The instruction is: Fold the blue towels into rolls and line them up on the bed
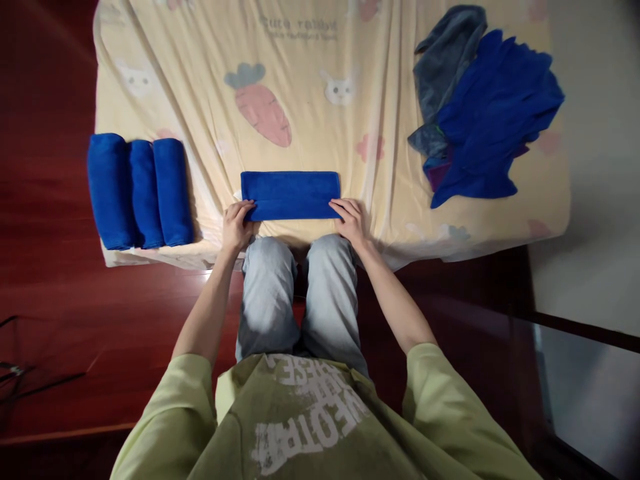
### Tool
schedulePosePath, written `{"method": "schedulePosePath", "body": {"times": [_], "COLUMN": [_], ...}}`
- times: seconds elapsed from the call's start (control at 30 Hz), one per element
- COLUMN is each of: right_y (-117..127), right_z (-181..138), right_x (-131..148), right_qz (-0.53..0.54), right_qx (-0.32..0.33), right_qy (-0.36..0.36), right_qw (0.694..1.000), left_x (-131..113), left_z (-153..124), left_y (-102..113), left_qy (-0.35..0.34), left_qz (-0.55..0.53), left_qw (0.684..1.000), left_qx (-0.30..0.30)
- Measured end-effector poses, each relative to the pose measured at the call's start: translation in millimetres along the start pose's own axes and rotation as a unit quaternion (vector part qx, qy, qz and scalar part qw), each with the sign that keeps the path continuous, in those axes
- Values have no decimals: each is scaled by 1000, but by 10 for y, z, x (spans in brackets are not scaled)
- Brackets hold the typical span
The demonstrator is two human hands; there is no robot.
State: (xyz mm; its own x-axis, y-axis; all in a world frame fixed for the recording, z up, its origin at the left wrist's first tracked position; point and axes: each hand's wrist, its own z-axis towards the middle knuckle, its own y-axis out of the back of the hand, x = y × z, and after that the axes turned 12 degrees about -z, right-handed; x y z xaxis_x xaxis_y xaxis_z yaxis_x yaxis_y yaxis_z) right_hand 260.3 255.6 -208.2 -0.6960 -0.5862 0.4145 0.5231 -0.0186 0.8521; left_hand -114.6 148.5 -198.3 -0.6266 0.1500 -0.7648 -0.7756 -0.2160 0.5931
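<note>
A blue towel (290, 193), folded into a long narrow strip, lies on the yellow cartoon-print bedsheet (310, 120) near the bed's front edge. My left hand (236, 227) pinches the strip's near left corner, fingers curled on the cloth. At the near right corner my right hand (350, 220) does the same, its fingers pressed on the towel's edge. Both hands rest at the edge of the bed, just above my knees.
Three rolled blue towels (140, 192) lie side by side at the bed's left edge. A heap of loose blue and grey cloths (480, 113) sits at the back right. Dark red wooden floor (50, 267) surrounds the bed; cables lie at far left.
</note>
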Motion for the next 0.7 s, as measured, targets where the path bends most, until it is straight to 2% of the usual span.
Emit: {"method": "schedulePosePath", "body": {"times": [0.17,0.3,0.53,0.7], "right_y": [-105,-51,97,17], "right_z": [-85,-95,-42,-80], "right_x": [-108,-78,74,28], "right_qz": [26,39,130,213], "right_qx": [-51,-38,-30,-31], "right_qy": [46,33,-64,-183], "right_qw": [997,998,989,959], "left_x": [16,20,-38,-33], "left_z": [-193,-230,-130,-115], "left_y": [29,46,64,26], "left_qy": [-40,-35,83,133], "left_qz": [-11,-34,-123,-191], "left_qw": [999,999,988,968], "left_qx": [22,11,-36,-98]}}
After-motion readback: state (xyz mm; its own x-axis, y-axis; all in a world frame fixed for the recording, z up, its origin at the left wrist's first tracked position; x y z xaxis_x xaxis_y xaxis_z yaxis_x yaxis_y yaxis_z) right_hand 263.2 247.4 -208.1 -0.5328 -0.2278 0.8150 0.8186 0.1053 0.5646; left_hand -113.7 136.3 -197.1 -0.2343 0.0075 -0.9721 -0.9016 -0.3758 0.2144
